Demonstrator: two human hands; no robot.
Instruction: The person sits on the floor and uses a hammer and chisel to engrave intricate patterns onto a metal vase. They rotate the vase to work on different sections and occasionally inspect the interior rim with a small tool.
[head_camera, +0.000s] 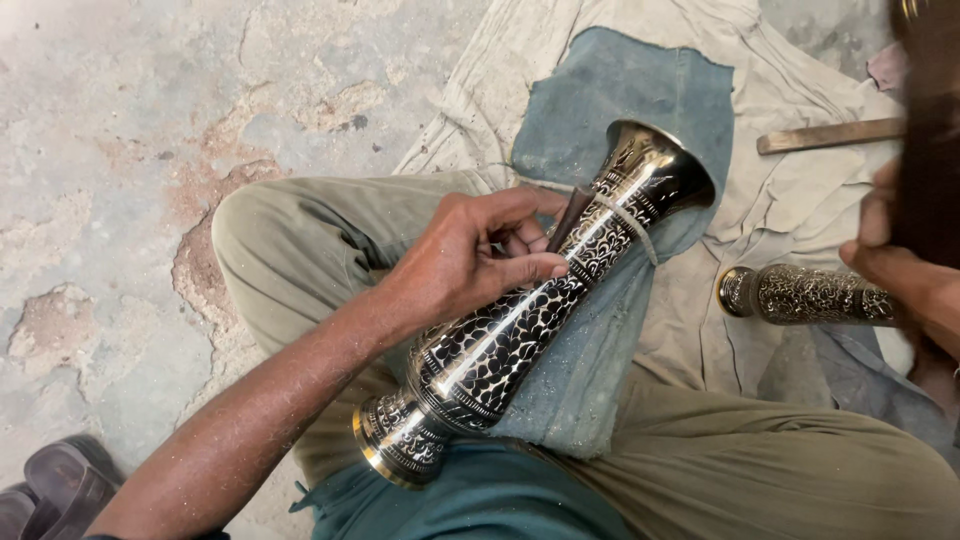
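While steadied under left-hand fingers (530, 265), engraved vase (520, 330) across lap.

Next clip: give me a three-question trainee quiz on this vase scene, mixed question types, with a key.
1. True or false: the engraved brass vase stands upright on the floor.
2. What does the left hand pinch against the vase? A) a hammer B) a thin dark tool C) a brush
3. Fill in: a second vase lies near the ______ hand.

Key: 1 false, it lies tilted across the lap on a blue cloth. 2 B. 3 right.
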